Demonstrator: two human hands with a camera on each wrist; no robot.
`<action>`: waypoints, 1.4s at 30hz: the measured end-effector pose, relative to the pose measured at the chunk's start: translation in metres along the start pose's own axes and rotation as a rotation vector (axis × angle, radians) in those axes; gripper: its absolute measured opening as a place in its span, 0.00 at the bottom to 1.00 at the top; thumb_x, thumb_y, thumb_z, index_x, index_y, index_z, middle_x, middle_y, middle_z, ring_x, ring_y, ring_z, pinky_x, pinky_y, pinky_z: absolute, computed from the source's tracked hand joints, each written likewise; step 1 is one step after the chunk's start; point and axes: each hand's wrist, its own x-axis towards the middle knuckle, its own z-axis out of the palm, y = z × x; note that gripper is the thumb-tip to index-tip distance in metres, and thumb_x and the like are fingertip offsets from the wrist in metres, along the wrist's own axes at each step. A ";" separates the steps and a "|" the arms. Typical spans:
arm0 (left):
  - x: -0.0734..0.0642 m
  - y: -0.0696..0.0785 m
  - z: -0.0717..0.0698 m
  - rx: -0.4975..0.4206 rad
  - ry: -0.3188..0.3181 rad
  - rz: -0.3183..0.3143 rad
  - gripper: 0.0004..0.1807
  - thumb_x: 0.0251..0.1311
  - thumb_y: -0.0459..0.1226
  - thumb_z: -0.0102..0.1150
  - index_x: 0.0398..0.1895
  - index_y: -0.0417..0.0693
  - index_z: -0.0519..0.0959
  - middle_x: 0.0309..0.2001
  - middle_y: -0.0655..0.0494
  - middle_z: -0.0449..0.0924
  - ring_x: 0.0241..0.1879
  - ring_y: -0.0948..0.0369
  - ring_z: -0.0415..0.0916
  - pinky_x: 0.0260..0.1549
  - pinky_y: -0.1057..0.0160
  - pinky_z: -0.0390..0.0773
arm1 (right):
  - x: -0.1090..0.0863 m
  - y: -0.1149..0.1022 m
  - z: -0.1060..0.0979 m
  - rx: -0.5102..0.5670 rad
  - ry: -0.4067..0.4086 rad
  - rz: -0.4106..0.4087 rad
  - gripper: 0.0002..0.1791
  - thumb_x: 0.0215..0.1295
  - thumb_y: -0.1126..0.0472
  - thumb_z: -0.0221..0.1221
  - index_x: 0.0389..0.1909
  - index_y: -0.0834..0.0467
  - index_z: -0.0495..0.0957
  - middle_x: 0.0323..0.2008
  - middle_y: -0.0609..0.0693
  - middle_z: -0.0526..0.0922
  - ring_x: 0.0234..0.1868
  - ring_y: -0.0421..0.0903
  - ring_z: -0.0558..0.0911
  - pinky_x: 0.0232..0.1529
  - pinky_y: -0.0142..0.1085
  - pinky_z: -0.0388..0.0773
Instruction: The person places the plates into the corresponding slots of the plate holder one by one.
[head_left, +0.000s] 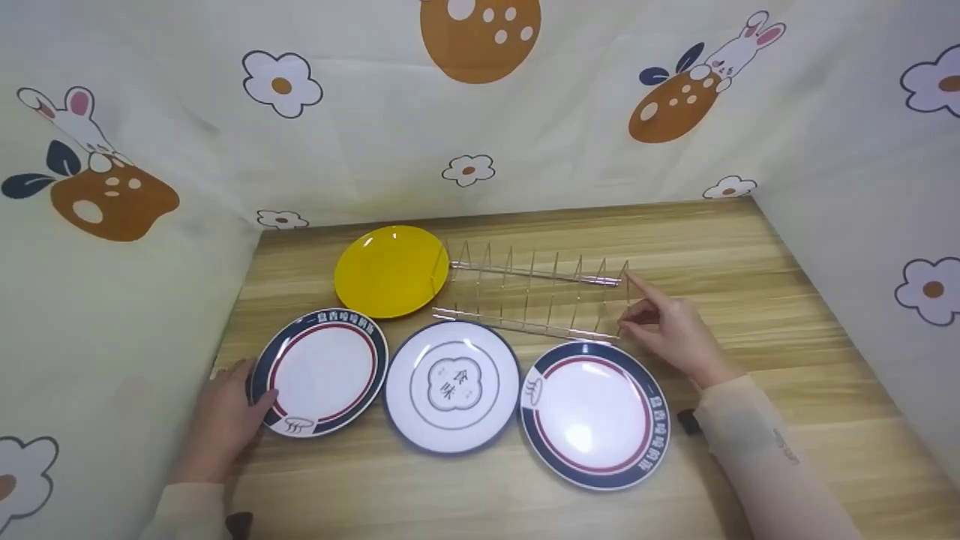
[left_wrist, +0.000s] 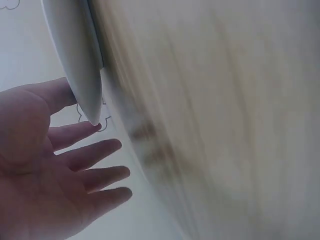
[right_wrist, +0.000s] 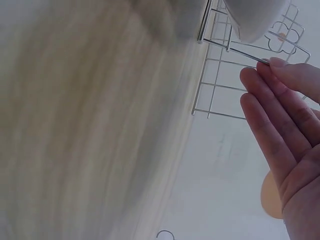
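Note:
My left hand (head_left: 229, 416) holds the left rim of a white plate with a navy border and red ring (head_left: 324, 371). Its thumb lies over the rim, while the other fingers are beside the outer edge. In the left wrist view this plate (left_wrist: 80, 55) appears edge-on. At the right end of a silver wire dish rack (head_left: 532, 277), my right hand (head_left: 671, 326) pinches an end wire between thumb and fingers. Its index finger reaches to the top of that wire. The right wrist view also shows the thumb and fingertips on the rack (right_wrist: 230, 87).
A yellow plate (head_left: 391, 271) stands at the rack's left end. In front of the rack are a white plate with a grey flower outline (head_left: 451, 427) and another navy-bordered plate (head_left: 592, 416). Patterned cloth (head_left: 375, 150) encloses the wooden table (head_left: 750, 300) behind and on both sides.

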 end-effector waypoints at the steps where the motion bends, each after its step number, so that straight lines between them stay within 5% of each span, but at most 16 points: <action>1: 0.001 0.000 0.000 -0.013 -0.009 -0.005 0.40 0.62 0.43 0.57 0.68 0.25 0.56 0.65 0.23 0.57 0.65 0.30 0.54 0.64 0.34 0.56 | 0.000 0.000 0.000 0.008 0.004 -0.002 0.48 0.51 0.70 0.68 0.72 0.49 0.58 0.34 0.47 0.87 0.37 0.43 0.86 0.44 0.32 0.83; 13: 0.008 -0.003 -0.004 -0.126 -0.119 -0.101 0.45 0.61 0.49 0.59 0.68 0.24 0.53 0.70 0.24 0.47 0.68 0.30 0.47 0.65 0.35 0.54 | 0.000 0.002 0.001 -0.006 0.005 -0.019 0.49 0.51 0.70 0.68 0.72 0.44 0.57 0.34 0.48 0.87 0.36 0.44 0.86 0.43 0.34 0.83; 26: 0.000 0.003 -0.012 -0.385 -0.048 -0.124 0.40 0.63 0.43 0.57 0.69 0.30 0.52 0.66 0.28 0.57 0.66 0.37 0.57 0.66 0.40 0.61 | -0.001 0.001 0.000 -0.023 0.017 -0.018 0.48 0.52 0.69 0.69 0.72 0.41 0.58 0.33 0.46 0.87 0.37 0.42 0.86 0.44 0.33 0.83; 30: 0.001 0.004 -0.014 -0.465 -0.063 -0.110 0.36 0.64 0.41 0.55 0.67 0.31 0.52 0.66 0.28 0.60 0.64 0.43 0.65 0.63 0.53 0.71 | 0.000 0.002 0.000 -0.025 0.019 -0.041 0.48 0.52 0.69 0.68 0.72 0.43 0.58 0.33 0.48 0.87 0.36 0.44 0.86 0.43 0.34 0.83; 35: 0.001 -0.001 -0.018 -0.750 -0.139 -0.115 0.35 0.65 0.37 0.55 0.67 0.37 0.48 0.51 0.37 0.78 0.41 0.63 0.81 0.38 0.71 0.81 | 0.000 0.001 0.000 -0.043 0.012 -0.032 0.47 0.52 0.68 0.68 0.72 0.46 0.58 0.34 0.47 0.87 0.37 0.44 0.86 0.43 0.34 0.83; 39: -0.001 -0.009 -0.023 -1.091 -0.246 -0.092 0.36 0.63 0.28 0.53 0.69 0.49 0.47 0.43 0.54 0.77 0.35 0.62 0.82 0.35 0.64 0.84 | -0.001 0.001 0.000 -0.064 0.017 -0.007 0.46 0.52 0.66 0.69 0.71 0.44 0.60 0.34 0.45 0.87 0.37 0.41 0.86 0.43 0.32 0.83; 42: -0.003 -0.017 -0.024 -1.258 -0.360 -0.006 0.41 0.64 0.24 0.48 0.74 0.59 0.44 0.48 0.50 0.73 0.40 0.57 0.82 0.40 0.60 0.84 | -0.001 0.001 -0.001 -0.066 0.022 0.007 0.47 0.52 0.66 0.69 0.70 0.38 0.60 0.34 0.43 0.87 0.37 0.39 0.86 0.42 0.30 0.83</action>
